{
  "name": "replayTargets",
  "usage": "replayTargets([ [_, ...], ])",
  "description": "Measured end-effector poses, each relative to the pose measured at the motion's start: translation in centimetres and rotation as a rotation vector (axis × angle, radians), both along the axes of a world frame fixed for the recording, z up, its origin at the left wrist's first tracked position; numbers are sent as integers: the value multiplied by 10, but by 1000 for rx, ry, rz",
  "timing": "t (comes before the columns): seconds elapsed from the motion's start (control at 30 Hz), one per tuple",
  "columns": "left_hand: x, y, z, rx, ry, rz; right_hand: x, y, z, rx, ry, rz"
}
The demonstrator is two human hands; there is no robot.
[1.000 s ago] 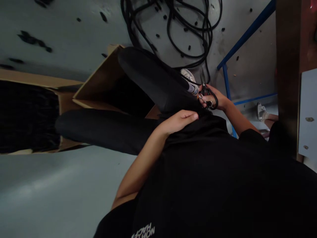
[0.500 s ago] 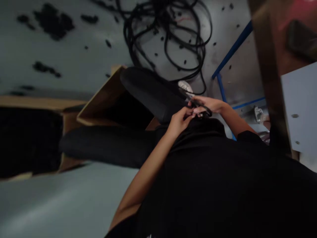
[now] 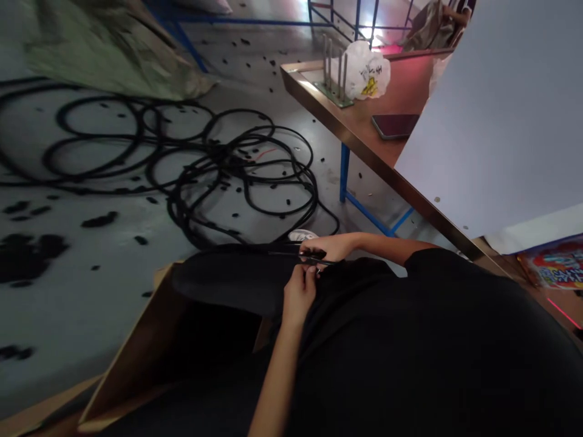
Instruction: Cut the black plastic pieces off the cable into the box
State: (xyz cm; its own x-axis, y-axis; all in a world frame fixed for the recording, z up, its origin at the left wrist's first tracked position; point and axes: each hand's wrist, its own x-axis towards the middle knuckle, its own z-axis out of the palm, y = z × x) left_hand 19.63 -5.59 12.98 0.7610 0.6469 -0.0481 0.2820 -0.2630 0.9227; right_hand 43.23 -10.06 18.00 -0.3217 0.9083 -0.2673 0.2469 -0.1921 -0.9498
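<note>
Scissors [image 3: 314, 255], one pair, slim-bladed: gripped in my right hand [image 3: 334, 247], over my dark-clothed thigh [image 3: 237, 276]. My left hand [image 3: 299, 296]: fingertips bunched beside them, contents I cannot tell. Metal rods [image 3: 340, 74]: four, upright.

Workshop, by appearance. Coiled black cable or hose [image 3: 232, 160], ten o'clock, on grey floor [image 3: 104, 309]; black scraps [image 3: 18, 260] strewn, nine o'clock; blue-legged workbench [image 3: 403, 88], two o'clock; blue metal framework [image 3: 255, 22], twelve o'clock.

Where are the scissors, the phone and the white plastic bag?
Scissors [image 3: 313, 254]: head view, dark handle.
Phone [image 3: 395, 125]: head view, dark screen.
White plastic bag [image 3: 363, 68]: head view, printed side.
</note>
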Motion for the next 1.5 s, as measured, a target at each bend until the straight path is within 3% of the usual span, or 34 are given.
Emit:
replayTargets([
  [0.17,-21,-17,21,-139,68,-31,16,-19,2,-65,19,-172],
  [0.23,-37,-26,40,-101,87,-232,27,-29,3,-133,-7,-224],
  [0.3,-51,-30,60,-46,44,-380,35,-35,4,-227,32,-93],
  [0.37,-61,-31,77,-37,16,-443,36,-39,6,-238,84,-1],
  [0.53,-73,-36,101,-114,89,-474,13,-42,25,-124,189,3],
  [0.7,-84,-40,122,-90,407,-382,7,-33,59,-53,-226,413],
  [0.8,-81,-29,122,-143,335,-503,10,-30,65,-92,-228,450],
  [0.97,-61,-8,92,-228,-38,-653,-9,-32,35,-362,82,46],
  [1.03,-56,-5,82,-216,-68,-637,-18,-34,23,-401,116,-9],
  [1.2,-56,-6,81,-75,165,-464,-18,-38,16,-387,-1,88],
  [1.33,-53,-6,91,92,346,-499,-12,-38,21,-348,-18,153],
  [1.5,-52,-12,84,258,237,-513,-15,-38,27,-398,0,182],
])
